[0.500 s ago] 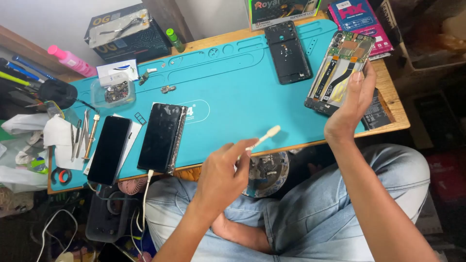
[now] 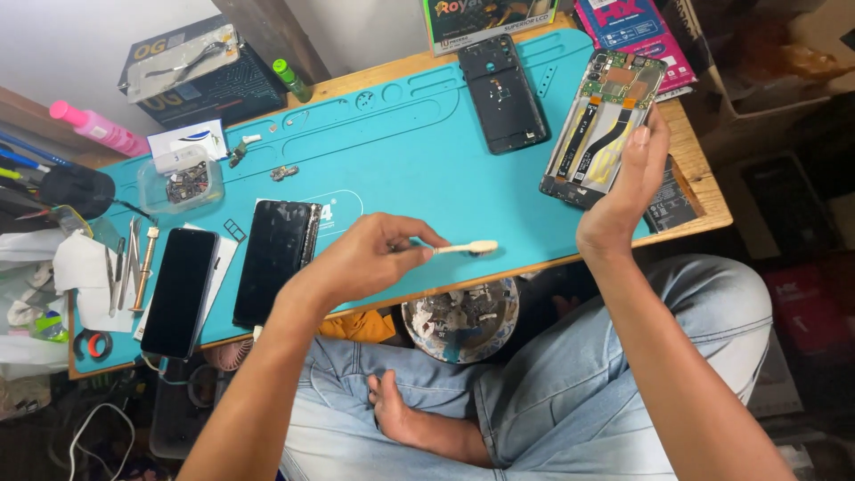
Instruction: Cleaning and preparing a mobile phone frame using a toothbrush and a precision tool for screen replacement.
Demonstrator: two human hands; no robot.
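**Hands at work over a phone repair mat**

Brush [image 2: 465,248] in the left hand [image 2: 370,258], opened phone [image 2: 602,129] in the right hand [image 2: 628,183]. The left forearm came up from the lower left and crossed the near edge of the teal mat [image 2: 401,134]. This hand was bent at the wrist, the fingers closed around the handle, and the pale bristle end pointed to the right, low over the mat near its front edge. The right arm rose from the lower right, the wrist straight. Its hand was half open and wrapped the near right corner of the phone, thumb on the side edge, fingers partly hidden behind. The phone showed its inner boards and flat cables and rested tilted at the right end of the mat.

A black back cover [image 2: 503,93] lay on the mat just left of the phone. Two dark phones [image 2: 183,289] lay side by side at the left end, with tweezers [image 2: 120,272] beside them. A small clear box [image 2: 181,181] with parts stood near the far left corner. A round dish [image 2: 460,319] sat below the table edge, between the person's knees.
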